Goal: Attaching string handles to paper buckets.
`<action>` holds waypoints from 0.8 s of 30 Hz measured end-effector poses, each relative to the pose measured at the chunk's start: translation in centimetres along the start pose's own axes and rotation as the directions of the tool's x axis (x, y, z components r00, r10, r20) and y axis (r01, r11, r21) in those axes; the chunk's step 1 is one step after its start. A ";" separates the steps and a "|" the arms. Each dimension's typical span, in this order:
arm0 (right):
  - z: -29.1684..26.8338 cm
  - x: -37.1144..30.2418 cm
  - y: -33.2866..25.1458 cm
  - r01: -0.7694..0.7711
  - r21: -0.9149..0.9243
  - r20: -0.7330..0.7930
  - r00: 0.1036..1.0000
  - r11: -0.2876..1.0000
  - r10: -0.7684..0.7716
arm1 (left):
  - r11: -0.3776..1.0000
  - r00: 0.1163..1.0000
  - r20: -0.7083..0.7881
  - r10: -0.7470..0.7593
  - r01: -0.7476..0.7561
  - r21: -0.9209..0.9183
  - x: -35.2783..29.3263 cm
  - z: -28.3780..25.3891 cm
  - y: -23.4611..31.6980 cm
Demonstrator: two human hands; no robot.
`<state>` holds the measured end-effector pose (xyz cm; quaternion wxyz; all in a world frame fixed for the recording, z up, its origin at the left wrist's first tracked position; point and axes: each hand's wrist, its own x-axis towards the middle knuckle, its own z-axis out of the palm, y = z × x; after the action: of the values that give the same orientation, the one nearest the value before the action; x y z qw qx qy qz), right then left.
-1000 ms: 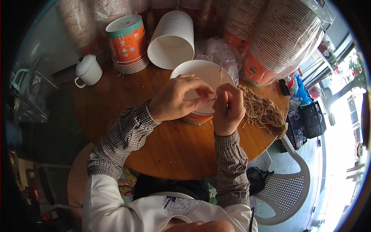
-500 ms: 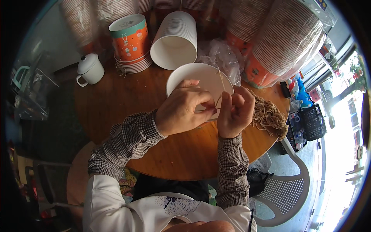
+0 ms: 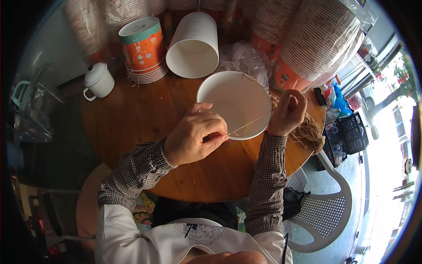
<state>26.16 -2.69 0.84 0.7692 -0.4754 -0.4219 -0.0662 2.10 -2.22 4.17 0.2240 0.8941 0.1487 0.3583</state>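
An open white paper bucket (image 3: 233,94) stands on the round wooden table in front of me. Over its near side runs a thin tan string (image 3: 252,121), stretched between my hands. My left hand (image 3: 200,134) pinches one part of it between thumb and fingertips at the bucket's near left rim. At the right rim, my right hand (image 3: 288,112) is closed on the string's other part, fingers curled. More of the string lies over the bucket's far rim. Behind my right hand is a loose bundle of tan strings (image 3: 310,134), partly hidden by it.
A stack of white buckets (image 3: 192,57) lies on its side behind. Left of it stand upside-down orange buckets (image 3: 143,50) and a white lidded mug (image 3: 100,81). Tall plastic-wrapped bucket stacks (image 3: 318,39) line the far edge. A grey plastic chair (image 3: 323,222) stands at right.
My hands have drawn apart, the left toward the lower left and the right outward, pulling the string taut between them. The bucket shows more of its inside.
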 end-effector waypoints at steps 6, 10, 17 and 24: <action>0.1 0.0 2.1 -0.072 -0.201 0.213 0.970 0.977 0.116 | 0.966 0.987 -0.056 0.152 -0.136 0.219 -0.4 0.6 0.0; -0.1 -0.6 3.4 -0.206 -0.250 0.440 0.846 0.946 0.300 | 0.927 0.981 -0.058 0.185 -0.154 0.343 -0.7 0.8 -0.7; -0.4 -0.1 1.8 -0.079 -0.255 0.619 0.752 0.964 0.226 | 0.901 0.954 -0.269 0.130 0.000 0.435 -1.4 0.9 -0.7; -1.2 -0.1 -0.2 -0.002 -0.285 0.692 0.692 0.959 0.207 | 0.888 0.957 -0.267 0.110 0.025 0.458 -0.9 0.0 -0.1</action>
<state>26.68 -3.78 0.71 0.4773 -0.5840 -0.6468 0.1131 1.50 -2.53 3.61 -0.0243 0.8634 0.2397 0.4433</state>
